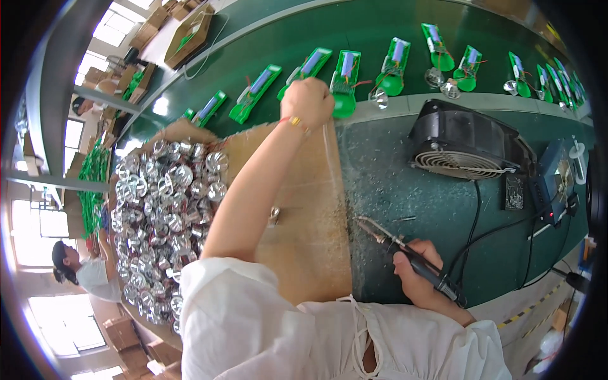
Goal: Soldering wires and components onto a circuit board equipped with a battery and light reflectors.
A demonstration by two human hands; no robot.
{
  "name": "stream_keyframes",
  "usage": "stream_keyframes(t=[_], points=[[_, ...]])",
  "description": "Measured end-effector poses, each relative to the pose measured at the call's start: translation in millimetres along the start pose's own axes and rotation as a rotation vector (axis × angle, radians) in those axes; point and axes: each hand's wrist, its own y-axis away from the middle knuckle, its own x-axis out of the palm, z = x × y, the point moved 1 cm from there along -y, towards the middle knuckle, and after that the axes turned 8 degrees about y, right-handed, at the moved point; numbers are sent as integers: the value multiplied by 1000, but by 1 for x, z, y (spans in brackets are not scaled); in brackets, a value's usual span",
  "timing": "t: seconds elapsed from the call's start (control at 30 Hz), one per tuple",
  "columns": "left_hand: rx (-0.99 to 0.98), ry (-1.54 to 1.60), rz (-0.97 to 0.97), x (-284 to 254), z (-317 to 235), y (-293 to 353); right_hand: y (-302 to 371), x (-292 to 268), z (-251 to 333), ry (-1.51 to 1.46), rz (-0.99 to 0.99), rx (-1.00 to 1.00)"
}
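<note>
1. I see my left hand (308,101) stretched up to the top centre of the frame, curled into a loose fist at the edge of the green conveyor belt (380,25).
2. Its fingers are folded down over the near end of a green circuit-board assembly (346,79). The board's round lower end shows just right of the knuckles, and its long body runs up and away from the hand. I cannot tell whether the fingertips truly pinch it, since the back of the hand hides them.
3. My right hand (418,272) sits at the lower right, fingers closed around the dark handle of a soldering iron (405,250). The handle runs through the fist, and the metal tip juts out to the upper left of the fingers, over the green work mat (392,183).
4. More green board assemblies (392,66) lie in a row along the belt, with small silver reflector cups (434,77) between some of them.
5. A cardboard tray (310,221) lies under my left forearm, and a heap of silver reflector cups (164,215) fills the left of the frame.
6. A black fan (465,149) stands to the right of centre, well apart from both hands.
</note>
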Motion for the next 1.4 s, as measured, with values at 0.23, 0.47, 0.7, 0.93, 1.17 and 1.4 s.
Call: stream_keyframes(t=[0.23, 0.47, 0.7, 0.93, 1.17, 1.4], points=[[-31, 289, -179, -18, -13, 224, -6, 9, 8, -12, -80, -70], [-194, 287, -293, -33, 14, 265, -6, 13, 8, 10, -104, -116], [-25, -171, -258, 0, 47, 203, 0, 15, 11, -40, -143, -72], [-187, 272, -238, -25, 34, 236, 0, 9, 10, -52, -142, -67], [-509, 996, -59, -32, 7, 303, 27, -5, 26, -61, -34, -114], [-415, 986, -39, -8, -5, 300, 42, 27, 39, -24, 131, -166]])
